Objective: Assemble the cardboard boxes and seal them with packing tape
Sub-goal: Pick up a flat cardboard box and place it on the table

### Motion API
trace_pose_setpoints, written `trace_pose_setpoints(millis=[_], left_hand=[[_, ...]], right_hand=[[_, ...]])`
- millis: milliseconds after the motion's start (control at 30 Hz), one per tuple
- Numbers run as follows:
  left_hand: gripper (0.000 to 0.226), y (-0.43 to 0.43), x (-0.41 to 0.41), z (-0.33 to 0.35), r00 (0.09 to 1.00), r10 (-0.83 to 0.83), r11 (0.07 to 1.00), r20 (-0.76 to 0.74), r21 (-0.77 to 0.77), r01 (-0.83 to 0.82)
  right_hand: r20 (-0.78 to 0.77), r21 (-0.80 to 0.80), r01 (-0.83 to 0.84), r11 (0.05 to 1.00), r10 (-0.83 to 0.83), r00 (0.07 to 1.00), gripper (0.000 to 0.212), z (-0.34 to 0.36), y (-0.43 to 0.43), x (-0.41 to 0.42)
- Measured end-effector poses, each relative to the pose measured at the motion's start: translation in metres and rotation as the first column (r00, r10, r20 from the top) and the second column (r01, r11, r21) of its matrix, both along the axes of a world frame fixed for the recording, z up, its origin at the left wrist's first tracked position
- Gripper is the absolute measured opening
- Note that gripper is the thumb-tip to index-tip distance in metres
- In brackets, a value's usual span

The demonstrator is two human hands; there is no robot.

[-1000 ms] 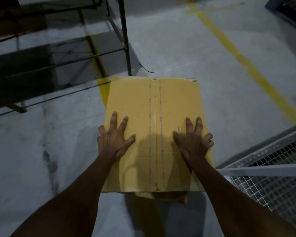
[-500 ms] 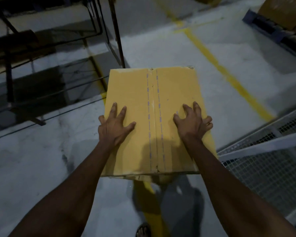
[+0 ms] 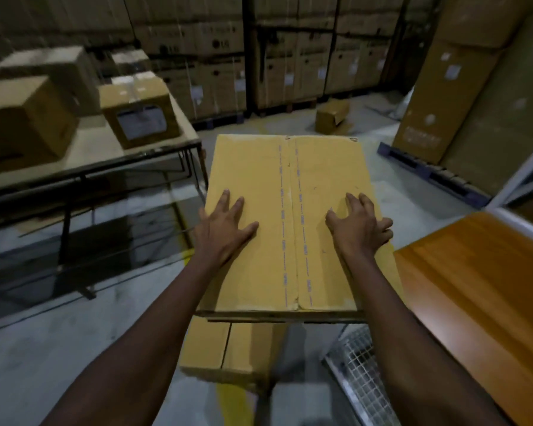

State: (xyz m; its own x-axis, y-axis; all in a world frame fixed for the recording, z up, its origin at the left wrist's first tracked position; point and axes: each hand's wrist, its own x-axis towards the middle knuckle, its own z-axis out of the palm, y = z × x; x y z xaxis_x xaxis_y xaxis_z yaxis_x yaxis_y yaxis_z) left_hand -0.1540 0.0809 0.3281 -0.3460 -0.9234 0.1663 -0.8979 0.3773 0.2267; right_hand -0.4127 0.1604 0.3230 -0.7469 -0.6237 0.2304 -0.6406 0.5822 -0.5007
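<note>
Stacked cartons (image 3: 222, 41) stand at 12 o'clock. On the cardboard box (image 3: 253, 167), left hand (image 3: 225, 230) lies flat, fingers spread, at 9 o'clock; right hand (image 3: 360, 230) presses, fingers arched, at 3.

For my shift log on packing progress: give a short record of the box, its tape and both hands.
box: cardboard box, flaps closed, top up
seam: tape runs along the centre join
left hand: flat on the top, fingers spread
right hand: on the top near its right edge, fingers bent
underneath: another cardboard piece, partly hidden
tape roll: not in view
</note>
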Motion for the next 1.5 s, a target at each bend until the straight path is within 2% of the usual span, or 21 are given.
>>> trace_pose_setpoints(millis=[267,400,533,700,833,900,933,1033,1100,1167,1267,1400,1500], left_hand=[[0.091,0.101,-0.121,0.043,0.994,-0.105,0.994,0.008,0.022,0.104],[0.079,0.161,-0.187,0.033,0.984,-0.179,0.98,-0.007,0.082,0.179],[0.078,0.199,-0.239,0.011,0.964,-0.266,0.953,0.006,0.151,0.262],[0.079,0.225,-0.284,-0.016,0.947,-0.318,0.928,0.032,0.215,0.304],[0.082,0.229,-0.299,-0.019,0.924,-0.365,0.912,0.111,0.24,0.331],[0.089,0.233,-0.302,-0.021,0.861,-0.467,0.876,0.204,0.242,0.417],[0.092,0.238,-0.303,-0.021,0.798,-0.552,0.83,0.242,0.25,0.498],[0.096,0.26,-0.308,-0.018,0.54,-0.792,0.61,0.287,0.309,0.73],[0.099,0.278,-0.312,-0.017,0.392,-0.876,0.473,0.28,0.343,0.812],[0.103,0.291,-0.314,-0.019,0.288,-0.914,0.378,0.287,0.338,0.862],[0.101,0.296,-0.316,-0.021,0.258,-0.923,0.345,0.287,0.312,0.886],[0.095,0.304,-0.318,-0.024,0.313,-0.903,0.396,0.293,0.29,0.871],[0.093,0.314,-0.322,-0.025,0.358,-0.895,0.427,0.265,0.287,0.857]], right_hand=[[0.004,0.031,0.108,0.994,-0.108,0.994,0.06,0.051,0.131,-0.112],[0.033,0.126,0.176,0.976,-0.181,0.983,0.058,0.041,0.202,-0.164],[0.072,0.214,0.225,0.95,-0.245,0.967,0.052,0.023,0.261,-0.207],[0.119,0.371,0.142,0.918,-0.199,0.973,0.056,-0.002,0.31,-0.241],[0.113,0.399,0.097,0.912,-0.154,0.982,0.054,-0.005,0.324,-0.25],[0.106,0.397,0.106,0.912,-0.16,0.981,0.052,-0.006,0.328,-0.247],[0.092,0.394,0.114,0.912,-0.163,0.982,0.052,-0.006,0.331,-0.246],[0.083,0.403,0.162,0.901,-0.212,0.974,0.052,-0.006,0.342,-0.239],[0.112,0.408,0.211,0.888,-0.278,0.954,0.052,-0.003,0.351,-0.235],[0.118,0.4,0.251,0.881,-0.321,0.94,0.05,-0.002,0.361,-0.231],[0.105,0.381,0.325,0.865,-0.39,0.915,0.048,-0.003,0.375,-0.224],[0.075,0.354,0.43,0.83,-0.484,0.872,0.047,-0.007,0.397,-0.211],[0.138,0.254,0.479,0.84,-0.522,0.842,0.051,-0.016,0.427,-0.206]])
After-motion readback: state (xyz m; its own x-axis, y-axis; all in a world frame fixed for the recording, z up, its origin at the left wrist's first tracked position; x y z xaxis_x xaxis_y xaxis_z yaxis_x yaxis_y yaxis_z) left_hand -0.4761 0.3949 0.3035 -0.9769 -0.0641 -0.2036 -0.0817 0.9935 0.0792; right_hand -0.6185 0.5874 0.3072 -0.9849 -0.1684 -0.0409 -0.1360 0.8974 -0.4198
